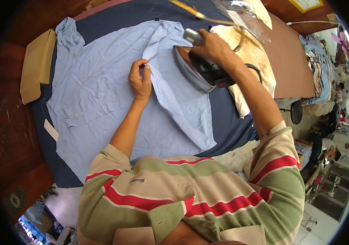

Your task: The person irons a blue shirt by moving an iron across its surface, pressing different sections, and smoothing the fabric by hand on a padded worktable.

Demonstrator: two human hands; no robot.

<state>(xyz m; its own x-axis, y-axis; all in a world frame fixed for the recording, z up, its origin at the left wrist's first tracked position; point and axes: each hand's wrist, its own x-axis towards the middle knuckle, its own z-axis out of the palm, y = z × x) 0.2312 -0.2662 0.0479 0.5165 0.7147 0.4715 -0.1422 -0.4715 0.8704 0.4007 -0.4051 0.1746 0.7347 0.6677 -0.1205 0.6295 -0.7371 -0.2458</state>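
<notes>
A light blue shirt (101, 90) lies spread over a dark blue cloth, with wrinkles on its left half. My left hand (140, 80) pinches the folded-back front edge of the shirt near the middle. With my right hand (214, 49) I grip the handle of a black clothes iron (207, 69). The iron is tilted, its soleplate side turned toward the left, at the right part of the shirt. Whether its lower edge touches the fabric I cannot tell. A cord runs from the iron beside my right wrist.
Right of the iron lies a stained cream cloth (262, 61) on a brown surface (290, 61). An open cardboard box (39, 65) stands at the left edge. Folded garments (317, 67) are piled far right. A yellow-wrapped hose (188, 9) hangs above. Another person (329, 149) sits at the right.
</notes>
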